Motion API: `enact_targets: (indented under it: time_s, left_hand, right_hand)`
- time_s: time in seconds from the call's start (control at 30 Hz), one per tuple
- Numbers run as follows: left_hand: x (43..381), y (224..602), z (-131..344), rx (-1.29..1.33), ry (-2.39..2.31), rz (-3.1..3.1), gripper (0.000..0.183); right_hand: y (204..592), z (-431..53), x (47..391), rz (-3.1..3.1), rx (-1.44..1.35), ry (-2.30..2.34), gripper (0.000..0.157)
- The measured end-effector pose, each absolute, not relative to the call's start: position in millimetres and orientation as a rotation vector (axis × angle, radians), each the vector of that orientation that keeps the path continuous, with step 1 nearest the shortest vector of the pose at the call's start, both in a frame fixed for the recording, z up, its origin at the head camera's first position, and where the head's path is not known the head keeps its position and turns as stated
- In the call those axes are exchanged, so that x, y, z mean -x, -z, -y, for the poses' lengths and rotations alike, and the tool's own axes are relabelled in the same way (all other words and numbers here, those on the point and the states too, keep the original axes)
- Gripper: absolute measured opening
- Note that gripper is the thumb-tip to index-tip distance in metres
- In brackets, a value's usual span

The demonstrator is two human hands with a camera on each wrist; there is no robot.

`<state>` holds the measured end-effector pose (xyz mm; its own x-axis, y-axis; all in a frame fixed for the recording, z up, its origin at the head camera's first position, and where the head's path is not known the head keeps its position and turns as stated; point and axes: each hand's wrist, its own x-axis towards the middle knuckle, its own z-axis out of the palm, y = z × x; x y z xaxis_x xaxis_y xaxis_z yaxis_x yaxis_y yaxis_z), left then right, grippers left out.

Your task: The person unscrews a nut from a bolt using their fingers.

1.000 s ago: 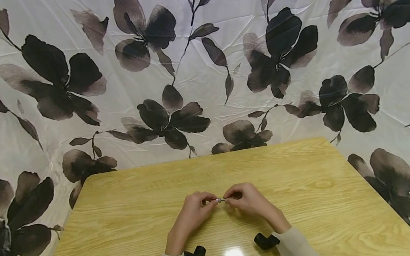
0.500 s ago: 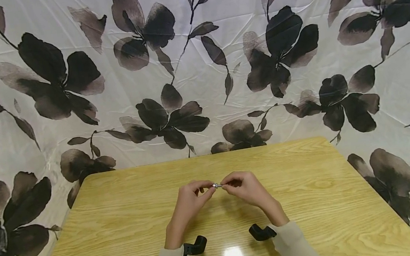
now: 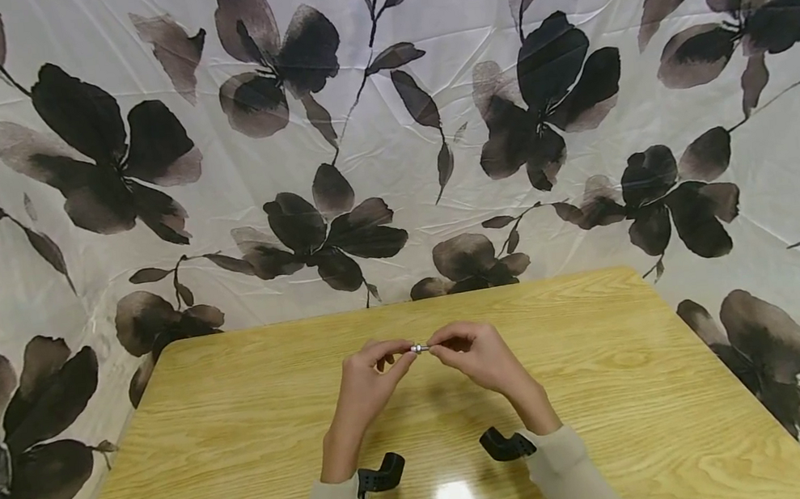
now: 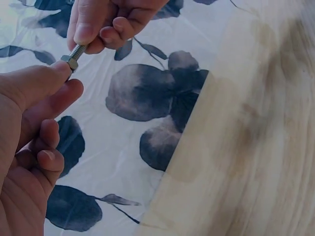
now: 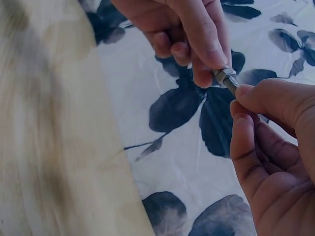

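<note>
A small silver bolt point(image 3: 419, 348) is held level between both hands above the table. My left hand point(image 3: 367, 381) pinches its thicker end between thumb and index finger, and those fingertips hide part of it. A hex nut point(image 5: 227, 75) sits on the bolt right at the left fingertips. From the other side my right hand point(image 3: 485, 358) pinches the threaded end with thumb and index finger. Between the nut and the right fingertips a short stretch of bare thread shows in both wrist views. The remaining fingers of each hand are curled in loosely.
The wood-grain table point(image 3: 243, 428) spreads beneath the hands, with a bright light reflection near its front. A black wrist-camera mount point(image 3: 383, 474) sticks out inward from the left cuff, and another mount point(image 3: 506, 444) from the right. White flower-printed fabric point(image 3: 434, 156) hangs behind the table and at its sides.
Both hands have risen and moved away from the body over the table, carrying the bolt between them. Each hand keeps its pinch on the bolt.
</note>
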<state>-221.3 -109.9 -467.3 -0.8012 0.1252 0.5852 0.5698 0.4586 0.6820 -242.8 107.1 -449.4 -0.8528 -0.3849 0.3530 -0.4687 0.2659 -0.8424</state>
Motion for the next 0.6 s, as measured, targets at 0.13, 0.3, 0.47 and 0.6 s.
enact_targets:
  time_s: [0.13, 0.3, 0.47, 0.6]
  left_hand:
    - [222, 463, 110, 0.606, 1.271, 2.215, 0.011]
    - [222, 458, 110, 0.63, 1.264, 2.164, 0.011]
    - [221, 456, 111, 0.678, 1.271, 2.128, 0.013]
    - [217, 455, 110, 0.695, 1.304, 2.115, 0.014]
  right_hand:
    - [445, -106, 243, 2.399, -0.824, -1.681, 0.01]
    - [438, -105, 241, 2.364, -0.807, -1.695, 0.011]
    - [434, -106, 238, 2.374, -0.795, -1.689, 0.012]
    - [434, -108, 236, 2.351, -0.831, -1.694, 0.011]
